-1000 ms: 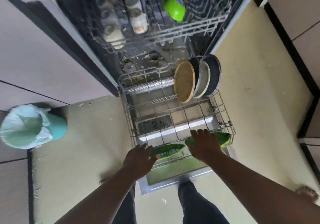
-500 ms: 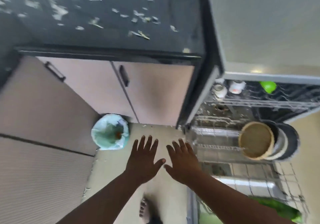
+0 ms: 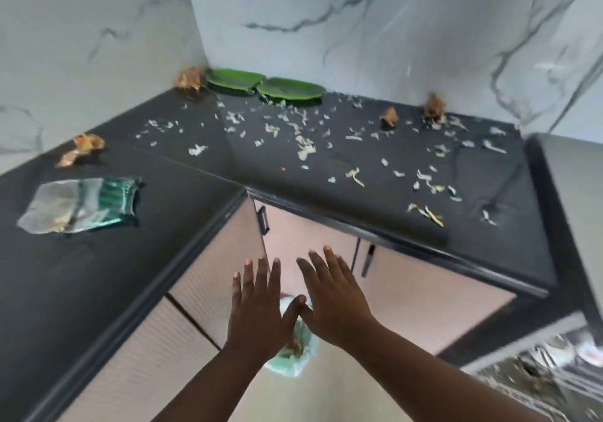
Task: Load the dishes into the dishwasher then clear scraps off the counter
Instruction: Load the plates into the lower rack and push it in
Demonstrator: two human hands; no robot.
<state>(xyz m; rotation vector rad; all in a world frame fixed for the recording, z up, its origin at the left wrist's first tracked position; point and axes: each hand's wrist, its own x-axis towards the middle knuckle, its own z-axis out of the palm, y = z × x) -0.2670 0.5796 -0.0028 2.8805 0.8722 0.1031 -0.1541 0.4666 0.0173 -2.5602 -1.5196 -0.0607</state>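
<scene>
Left hand and right hand: both flat, fingers spread wide, empty, thumbs nearly touching, held below the table edge, above a lined bin on the floor. Judging by this, dish loading isn't done: two green leaf-shaped plates sit side by side at the back corner of the black stone table, well apart from both hands. Next move likely: reach across, lift both plates. Also counted: roughly five brown crumpled scraps, many pale peel bits, one clear-and-green plastic wrapper.
</scene>
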